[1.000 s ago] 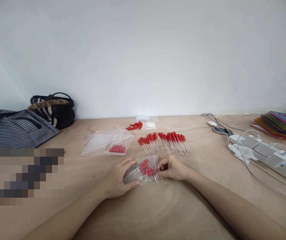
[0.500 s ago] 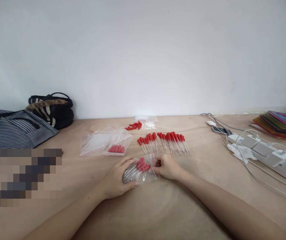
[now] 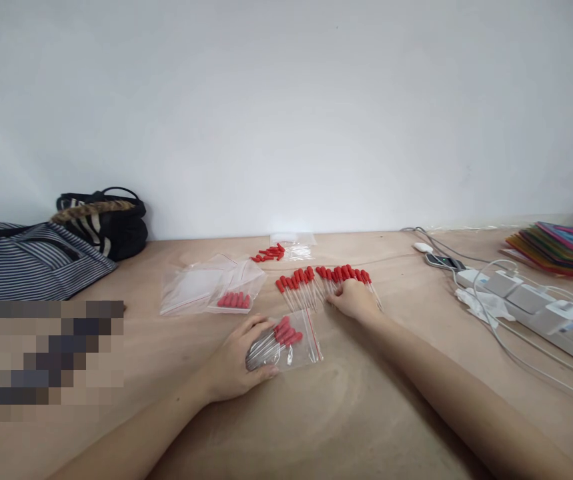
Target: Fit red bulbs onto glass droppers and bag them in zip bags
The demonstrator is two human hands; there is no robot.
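Note:
My left hand (image 3: 236, 360) is curled around the stem end of a clear zip bag (image 3: 311, 357), thumb below and fingers above. Inside that bag lie several droppers (image 3: 289, 332) with red bulbs pointing right and clear stems toward my palm. Farther out, my right hand (image 3: 359, 300) rests over a fanned row of loose droppers (image 3: 299, 283), its fingertips pinched on the stems in the middle of the row. The palm hides part of the row, and exactly how many stems are pinched is not visible.
Left of the row lie clear zip bags (image 3: 186, 290), one with red bulbs (image 3: 235, 300) inside. Loose red bulbs (image 3: 271, 252) and clear stems (image 3: 299, 251) are near the wall. A power strip (image 3: 541, 310) with cables stands right; bags (image 3: 46, 257) sit left.
My right hand has let go of the zip bag's red-lined edge and moved up and right to the loose droppers. My left hand has stayed on the bag.

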